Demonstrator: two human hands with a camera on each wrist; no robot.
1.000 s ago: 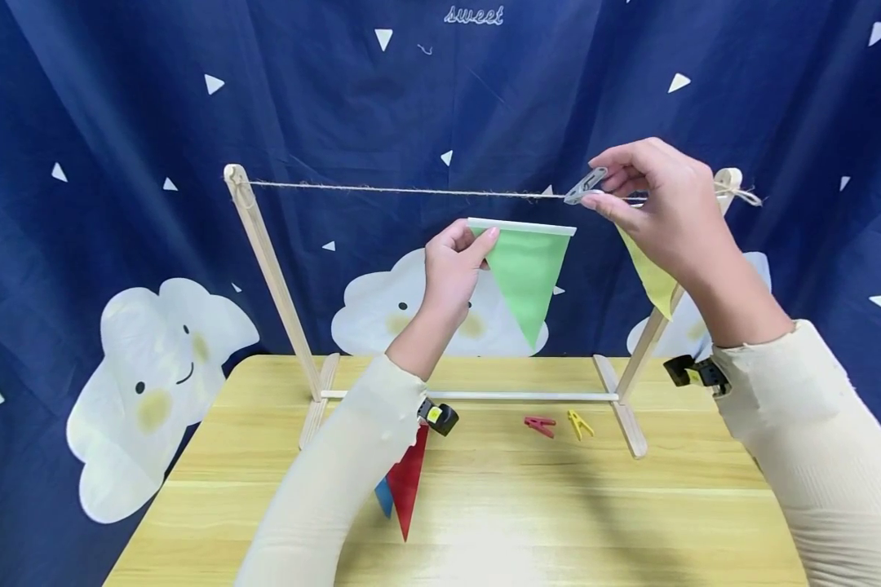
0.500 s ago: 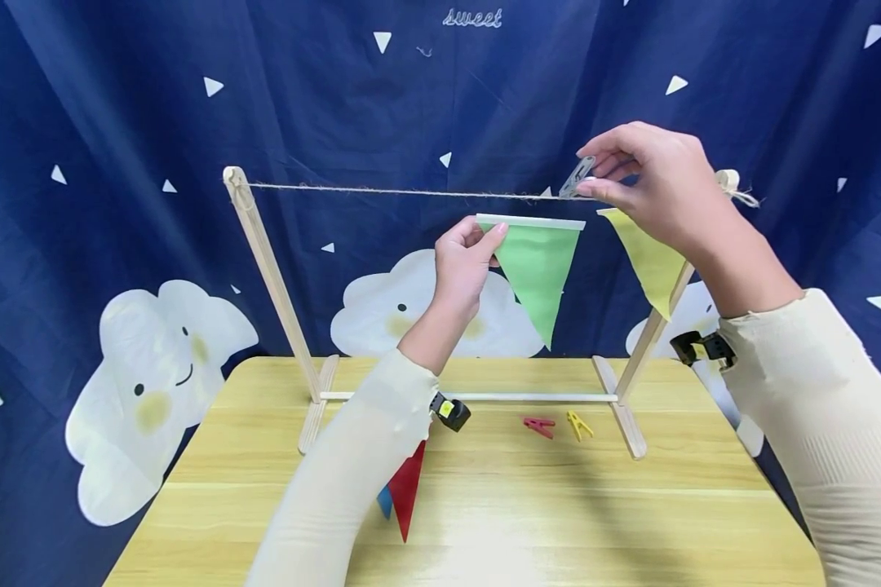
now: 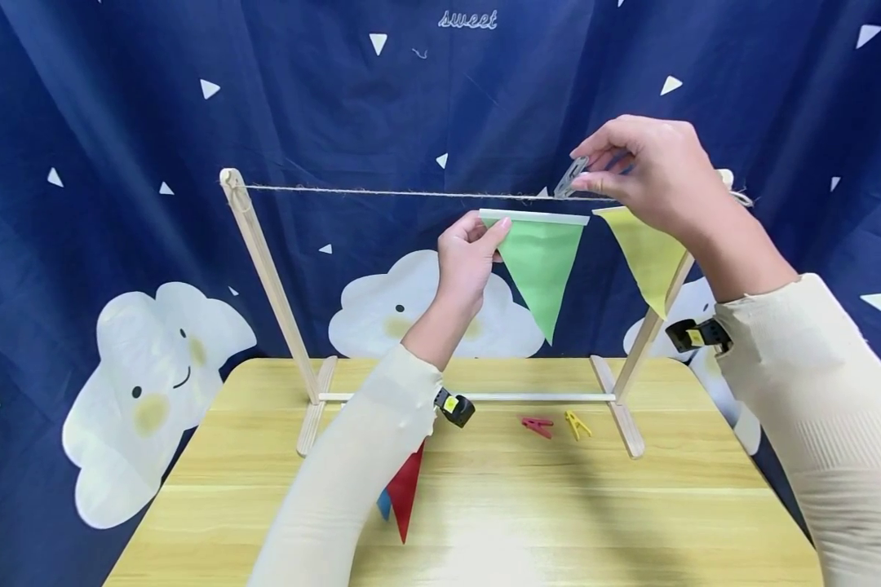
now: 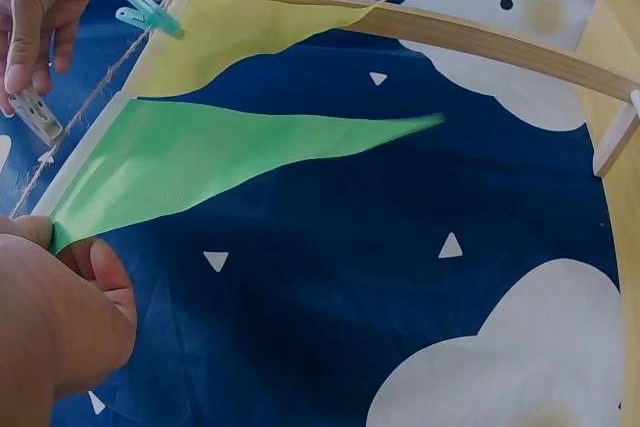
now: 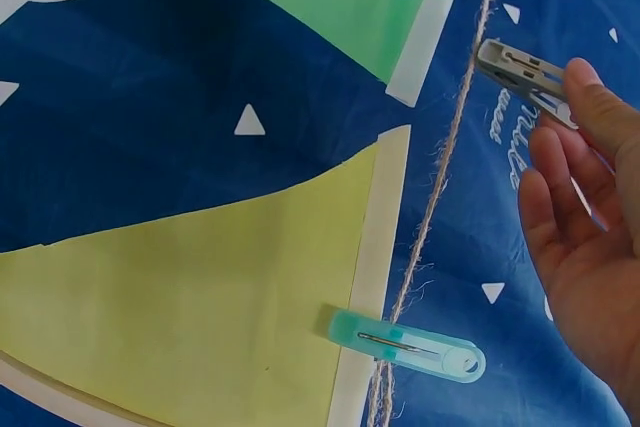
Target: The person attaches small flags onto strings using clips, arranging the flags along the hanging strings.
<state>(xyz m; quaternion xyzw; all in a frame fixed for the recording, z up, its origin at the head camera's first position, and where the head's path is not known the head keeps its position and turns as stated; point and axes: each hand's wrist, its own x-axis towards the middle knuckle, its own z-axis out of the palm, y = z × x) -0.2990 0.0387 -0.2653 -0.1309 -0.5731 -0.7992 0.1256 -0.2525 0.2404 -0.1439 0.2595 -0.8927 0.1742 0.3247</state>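
Note:
My left hand (image 3: 467, 257) pinches the upper left corner of a green pennant (image 3: 542, 257), holding it just below the twine (image 3: 411, 193). My right hand (image 3: 649, 167) pinches a grey clothespin (image 5: 522, 69) between thumb and fingers. In the right wrist view the clothespin's tip meets the twine, above a gap between the green pennant and a yellow pennant (image 5: 230, 297). That yellow pennant hangs from the twine by a teal clothespin (image 5: 405, 344). The green pennant's white top strip (image 5: 430, 27) lies apart from the twine there.
The twine spans a wooden frame (image 3: 267, 277) standing on the table (image 3: 595, 522). A red clothespin (image 3: 537, 426) and a yellow clothespin (image 3: 577, 425) lie near its right foot. A red pennant (image 3: 407, 493) and a blue pennant (image 3: 385, 504) lie partly under my left forearm.
My left hand has moved the green pennant right and slightly up, nearer the twine. My right hand has shifted up and slightly left with the grey clothespin, uncovering more of the yellow pennant.

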